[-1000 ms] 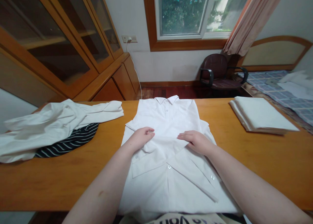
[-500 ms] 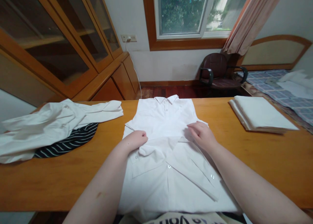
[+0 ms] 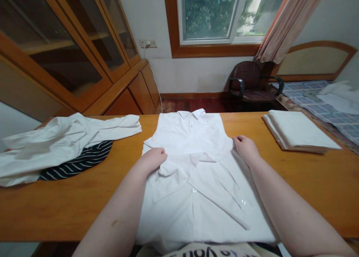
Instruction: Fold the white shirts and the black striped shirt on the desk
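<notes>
A white button-up shirt (image 3: 193, 133) lies face up on the wooden table, its collar toward the far edge. Its sleeves are folded across the front, cuffs pointing toward me, with creases around the middle. On the shirt's left side, my left hand (image 3: 155, 159) is closed, fingers curled on the fabric near a bunched fold. At the right edge, below the shoulder, my right hand (image 3: 246, 148) pinches the cloth between thumb and fingers. The shirt's near end reaches the table's front edge by my body.
A crumpled white garment (image 3: 61, 137) lies at the left over a black striped cloth (image 3: 81, 161). Folded white cloths (image 3: 300, 130) are stacked at the right. Beyond the table (image 3: 303, 189) stand a cabinet (image 3: 112, 89), a brown armchair (image 3: 249, 81) and a bed (image 3: 314, 96).
My right hand has moved outward from the shirt's front to its right edge and now grips the cloth there. The fold beneath has shifted. My left hand has barely moved.
</notes>
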Tool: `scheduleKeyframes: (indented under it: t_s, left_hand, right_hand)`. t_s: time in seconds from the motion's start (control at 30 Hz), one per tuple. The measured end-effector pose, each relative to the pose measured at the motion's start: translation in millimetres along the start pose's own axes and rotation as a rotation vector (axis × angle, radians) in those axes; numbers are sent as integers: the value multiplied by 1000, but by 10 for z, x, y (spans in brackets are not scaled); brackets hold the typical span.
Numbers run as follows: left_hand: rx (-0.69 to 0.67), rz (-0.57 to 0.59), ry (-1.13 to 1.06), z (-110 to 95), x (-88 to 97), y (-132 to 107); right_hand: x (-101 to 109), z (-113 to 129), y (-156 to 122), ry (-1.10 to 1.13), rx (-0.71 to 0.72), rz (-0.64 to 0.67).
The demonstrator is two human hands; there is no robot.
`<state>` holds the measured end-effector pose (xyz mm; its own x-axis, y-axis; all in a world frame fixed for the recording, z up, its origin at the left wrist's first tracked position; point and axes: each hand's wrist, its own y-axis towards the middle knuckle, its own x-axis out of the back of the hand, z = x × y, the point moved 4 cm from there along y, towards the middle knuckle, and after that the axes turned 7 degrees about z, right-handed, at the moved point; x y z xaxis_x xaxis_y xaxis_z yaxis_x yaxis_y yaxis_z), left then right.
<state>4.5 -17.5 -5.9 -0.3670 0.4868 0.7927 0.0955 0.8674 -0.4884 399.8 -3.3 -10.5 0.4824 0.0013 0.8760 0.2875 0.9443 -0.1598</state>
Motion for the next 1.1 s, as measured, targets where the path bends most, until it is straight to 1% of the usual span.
scheduleKeyframes:
  t_s: [0.17, 0.4, 0.5, 0.57, 0.63, 0.67, 0.73, 0.77, 0.83, 0.9, 1.0, 1.03, 1.1]
  left_hand:
    - [21, 6, -20, 24, -3, 23]
    - [22, 7, -24, 71, 28, 59]
    - [36, 11, -16, 62, 33, 54]
    - [41, 14, -13, 48, 35, 46]
    - [44, 13, -7, 34, 39, 37]
    - [47, 13, -3, 28, 40, 33]
    - [52, 11, 4, 24, 40, 29]
    - [54, 10, 6, 26, 37, 29]
    - [48, 6, 0, 33, 26, 34]
    - [41, 1, -15, 41, 15, 41]
    - [46, -37, -28, 30, 35, 39]
    - [52, -71, -21, 16, 58, 33]
    - [51, -176, -13, -29, 121, 14]
  right_hand:
    - [14, 23, -15, 6, -38, 62]
    - [-4, 32, -20, -48, -41, 87]
    - [-28, 16, -7, -81, -41, 79]
    - [-34, 7, -2, -107, -37, 41]
    - [-18, 30, -13, -133, 24, -60]
    - [-8, 64, -32, -140, 92, -123]
    - [-10, 168, -103, -136, 289, -206]
    - [-30, 231, -151, -134, 399, -203]
    - [-106, 346, -250, -150, 576, -134]
    - [-204, 412, -319, -197, 652, -46]
    - [-352, 399, -314, -271, 633, 58]
    - [-396, 376, -294, -296, 622, 84]
    - [-461, 327, -248, -344, 614, 116]
